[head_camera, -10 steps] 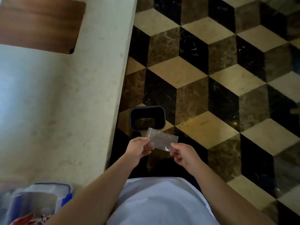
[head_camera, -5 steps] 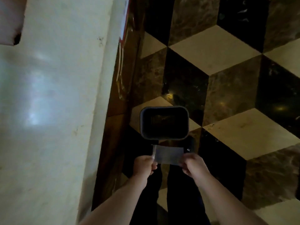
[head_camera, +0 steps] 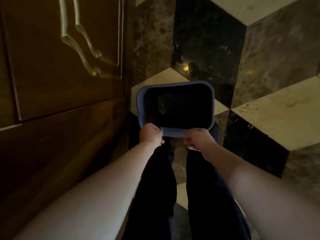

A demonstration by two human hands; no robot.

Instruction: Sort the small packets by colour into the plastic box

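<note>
A small clear plastic packet (head_camera: 173, 132) is stretched flat between my two hands. My left hand (head_camera: 151, 135) pinches its left end and my right hand (head_camera: 199, 139) pinches its right end. The packet lies right at the near rim of a dark rectangular bin (head_camera: 141, 104) that stands on the floor in front of my feet. The bin's inside is dark, with only a faint pale shape low down. No sorting box or other packets are in view.
A brown wooden cabinet door (head_camera: 60, 92) with brass trim (head_camera: 81, 45) fills the left side, close to the bin. Marble floor tiles (head_camera: 277, 110) in cream, brown and black spread to the right. My legs in dark trousers (head_camera: 159, 187) stand below my hands.
My view has dropped lower and closer to the bin, and the countertop has left the frame. Both hands carried the packet forward and down to the bin's near rim.
</note>
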